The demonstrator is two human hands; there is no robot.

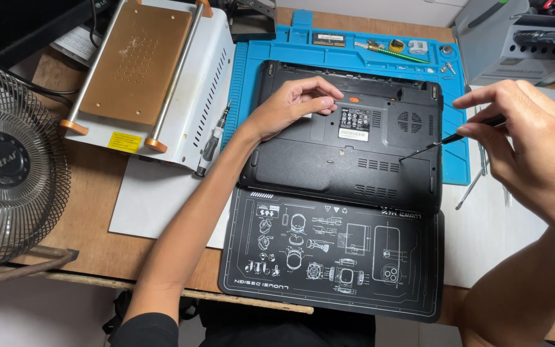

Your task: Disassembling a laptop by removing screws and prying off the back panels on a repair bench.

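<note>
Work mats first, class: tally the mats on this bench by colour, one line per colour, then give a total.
Blue mat under the upturned laptop: 1
Black mat with white line drawings, nearest the person: 1
White or pale grey sheets, one on the left and one on the right: 2
Total: 4

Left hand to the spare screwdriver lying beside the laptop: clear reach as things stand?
Probably yes. The left hand rests on the laptop, and the screwdriver lies just off the laptop's left edge, against the white machine. Nothing lies between them. The right hand is busy with its own tool.
</note>
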